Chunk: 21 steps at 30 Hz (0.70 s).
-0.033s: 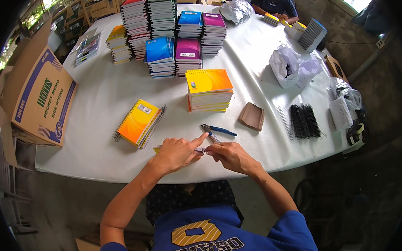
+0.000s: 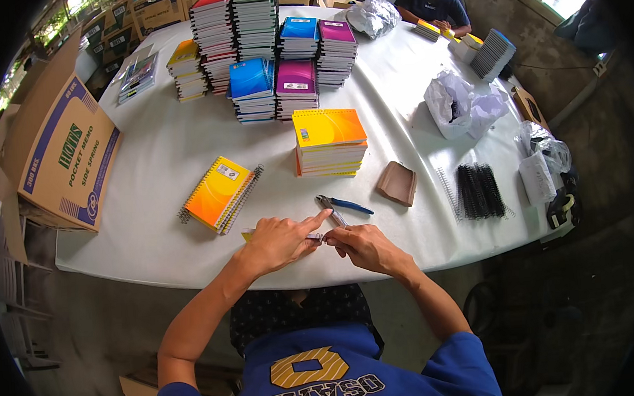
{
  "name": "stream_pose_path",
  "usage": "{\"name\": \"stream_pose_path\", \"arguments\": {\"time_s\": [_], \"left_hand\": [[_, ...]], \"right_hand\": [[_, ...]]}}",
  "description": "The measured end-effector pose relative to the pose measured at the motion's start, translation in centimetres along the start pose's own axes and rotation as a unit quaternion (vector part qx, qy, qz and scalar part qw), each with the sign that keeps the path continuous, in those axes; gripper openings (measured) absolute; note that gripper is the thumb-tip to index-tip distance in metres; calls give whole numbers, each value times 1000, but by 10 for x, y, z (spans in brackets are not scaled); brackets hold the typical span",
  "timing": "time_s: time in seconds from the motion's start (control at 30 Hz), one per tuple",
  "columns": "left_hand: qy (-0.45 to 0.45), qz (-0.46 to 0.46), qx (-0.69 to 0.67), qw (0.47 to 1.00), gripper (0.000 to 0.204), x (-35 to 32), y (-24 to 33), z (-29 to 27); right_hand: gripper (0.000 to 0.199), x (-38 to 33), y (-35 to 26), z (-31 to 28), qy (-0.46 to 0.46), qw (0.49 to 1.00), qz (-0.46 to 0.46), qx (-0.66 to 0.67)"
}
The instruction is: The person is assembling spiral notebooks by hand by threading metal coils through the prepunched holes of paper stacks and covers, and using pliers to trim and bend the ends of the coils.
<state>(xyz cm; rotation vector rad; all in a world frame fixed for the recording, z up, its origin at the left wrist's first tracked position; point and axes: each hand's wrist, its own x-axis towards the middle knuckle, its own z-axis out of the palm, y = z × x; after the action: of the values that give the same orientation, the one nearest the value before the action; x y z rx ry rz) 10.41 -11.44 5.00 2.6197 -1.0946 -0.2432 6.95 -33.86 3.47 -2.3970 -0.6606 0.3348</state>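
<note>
My left hand [image 2: 282, 244] is closed around a small yellow-covered notebook [image 2: 247, 236], held edge-up just above the table's near edge and mostly hidden by the fingers. Its index finger stretches out to the right. At the notebook's right end my right hand [image 2: 367, 247] pinches what looks like the end of a spiral coil [image 2: 324, 239]; the fingertips hide most of it. Just beyond both hands lie cutting pliers [image 2: 350, 206] with blue handles. To the left, yellow-orange spiral notebooks [image 2: 219, 193] rest on the table, with loose coils beside them. A stack of yellow notebooks [image 2: 331, 143] stands farther off.
A brown tray-like piece [image 2: 397, 184] and black coils [image 2: 479, 192] lie to the right, near white plastic bags [image 2: 451, 106]. Tall notebook stacks [image 2: 257, 42] stand at the back. A large open carton [image 2: 67, 155] is at the left. Another person [image 2: 432, 6] sits across the table.
</note>
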Motion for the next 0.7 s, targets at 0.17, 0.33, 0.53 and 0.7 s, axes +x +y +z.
{"name": "stream_pose_path", "arguments": {"time_s": [0.17, 0.33, 0.53, 0.7], "left_hand": [[-3, 50, 49, 998, 43, -1, -3, 3], [6, 79, 39, 996, 50, 2, -7, 9], [150, 21, 107, 983, 76, -16, -12, 11], [124, 3, 113, 986, 79, -16, -19, 20]], "right_hand": [[39, -2, 73, -57, 159, 983, -84, -47], [53, -12, 144, -98, 81, 988, 73, -108], [44, 22, 37, -80, -123, 948, -141, 257], [51, 43, 37, -63, -172, 952, -106, 230]]}}
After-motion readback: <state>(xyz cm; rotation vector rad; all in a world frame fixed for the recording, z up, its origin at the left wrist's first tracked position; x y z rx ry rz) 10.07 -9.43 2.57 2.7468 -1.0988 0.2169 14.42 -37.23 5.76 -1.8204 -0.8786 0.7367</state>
